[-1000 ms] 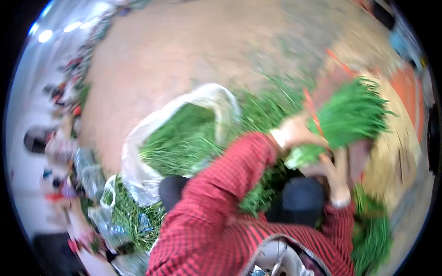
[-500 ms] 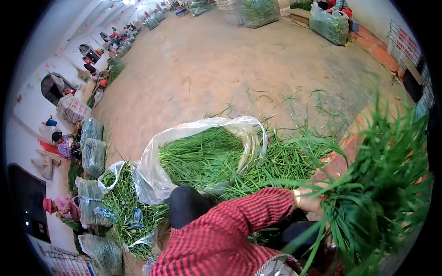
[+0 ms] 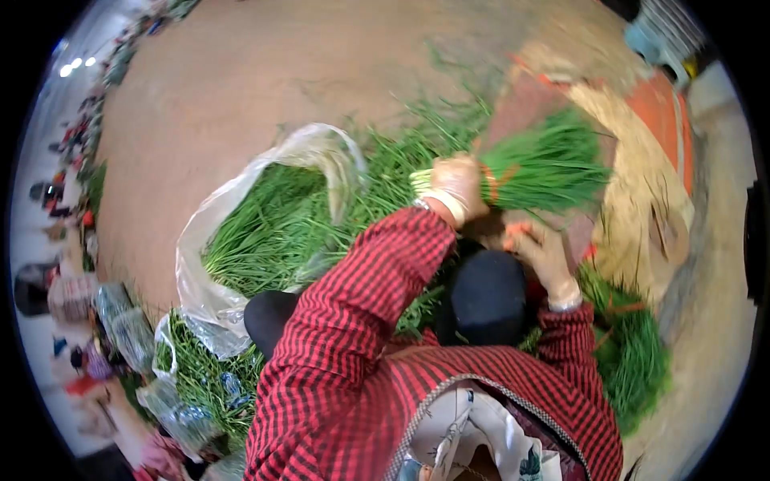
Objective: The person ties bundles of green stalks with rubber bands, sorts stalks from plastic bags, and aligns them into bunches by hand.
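Note:
My left hand (image 3: 459, 186), in a pale glove, is closed round the pale stem end of a bunch of long green chives (image 3: 553, 164). An orange band (image 3: 497, 183) circles the bunch just past my fingers, and its leaves fan out to the right over a reddish-brown board (image 3: 525, 104). Below the bunch, my right hand (image 3: 545, 255) has its fingers bent together. Orange material shows at those fingertips; whether it is a tie or a finger covering I cannot tell. My dark-clad knee (image 3: 489, 297) lies just under both hands.
An open clear plastic bag (image 3: 192, 252) of loose greens stands at the left. Loose stalks (image 3: 413, 144) lie scattered beyond it. More banded greens (image 3: 634, 361) rest by my right sleeve. Tan sheeting (image 3: 634, 184) covers the floor at the right. Other people and filled bags line the far left.
The large blurred clump of greens at the right is now a compact, banded bunch in my left hand, nearer the middle. The view has turned, and my right hand shows clearly now.

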`<state>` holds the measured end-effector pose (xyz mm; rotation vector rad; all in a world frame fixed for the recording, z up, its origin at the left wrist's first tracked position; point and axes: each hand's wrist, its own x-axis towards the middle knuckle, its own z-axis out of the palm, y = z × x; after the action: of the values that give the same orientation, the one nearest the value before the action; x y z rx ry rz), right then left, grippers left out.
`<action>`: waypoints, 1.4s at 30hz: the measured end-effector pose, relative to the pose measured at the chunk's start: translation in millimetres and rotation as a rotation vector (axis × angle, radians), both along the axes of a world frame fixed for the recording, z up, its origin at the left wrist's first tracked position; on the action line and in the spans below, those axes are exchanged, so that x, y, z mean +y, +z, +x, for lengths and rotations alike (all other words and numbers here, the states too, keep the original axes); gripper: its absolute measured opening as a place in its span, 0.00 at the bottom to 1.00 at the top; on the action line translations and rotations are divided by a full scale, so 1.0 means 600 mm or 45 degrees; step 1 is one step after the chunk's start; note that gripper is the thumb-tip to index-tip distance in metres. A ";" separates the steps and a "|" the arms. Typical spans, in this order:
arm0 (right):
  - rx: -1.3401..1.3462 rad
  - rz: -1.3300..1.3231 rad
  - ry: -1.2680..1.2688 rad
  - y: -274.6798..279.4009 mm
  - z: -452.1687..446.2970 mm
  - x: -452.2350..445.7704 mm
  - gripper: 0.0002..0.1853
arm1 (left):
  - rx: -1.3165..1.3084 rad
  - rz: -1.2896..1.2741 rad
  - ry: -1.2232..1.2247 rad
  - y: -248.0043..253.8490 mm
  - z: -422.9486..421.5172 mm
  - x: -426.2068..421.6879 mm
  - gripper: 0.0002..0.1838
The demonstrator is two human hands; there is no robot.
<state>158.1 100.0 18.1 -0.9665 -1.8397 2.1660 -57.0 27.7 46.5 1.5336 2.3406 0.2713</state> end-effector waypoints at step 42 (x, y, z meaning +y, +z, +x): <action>-0.064 1.470 -0.381 0.071 0.110 -0.046 0.37 | -2.077 0.190 0.601 0.179 0.071 -0.086 0.27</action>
<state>223.9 72.3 60.7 -0.8700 -2.2433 0.6460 -14.2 -23.6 154.2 0.2849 1.2021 1.2263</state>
